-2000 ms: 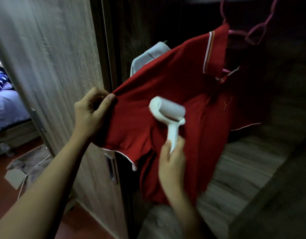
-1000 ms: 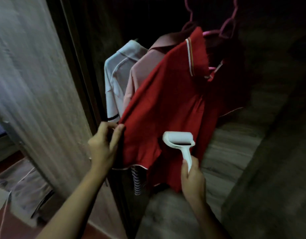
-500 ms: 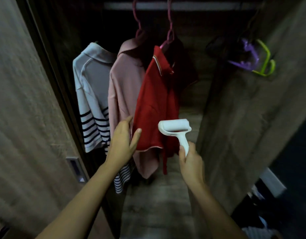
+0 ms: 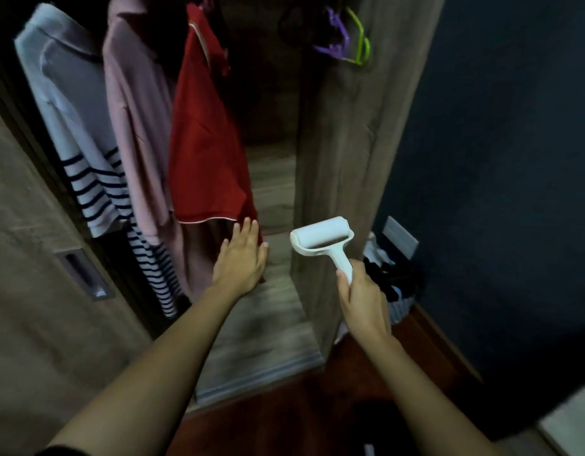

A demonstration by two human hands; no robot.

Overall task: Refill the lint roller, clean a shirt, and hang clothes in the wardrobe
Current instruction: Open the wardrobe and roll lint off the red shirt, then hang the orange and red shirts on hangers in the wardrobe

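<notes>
My right hand (image 4: 363,297) grips the white lint roller (image 4: 320,240) by its handle, close to the front edge of the wardrobe side panel (image 4: 337,143). My left hand (image 4: 241,258) is flat, holding nothing, just by the hem of the red polo shirt (image 4: 205,143). That shirt hangs beside a pink shirt (image 4: 136,110) and a striped shirt (image 4: 70,126). Open room lies between it and the panel.

We see a red polo shirt (image 4: 205,143) with thin white trim in the grey-brown wood-grain wardrobe (image 4: 344,143). Left of it hangs a dusty pink shirt (image 4: 136,126). Toward the wardrobe's left edge is a pale shirt (image 4: 70,110) with dark navy stripes low down. The lint roller (image 4: 320,240) is white. Near the top right corner we see a purple hanger (image 4: 332,44) and a lime-green hanger (image 4: 362,44).
</notes>
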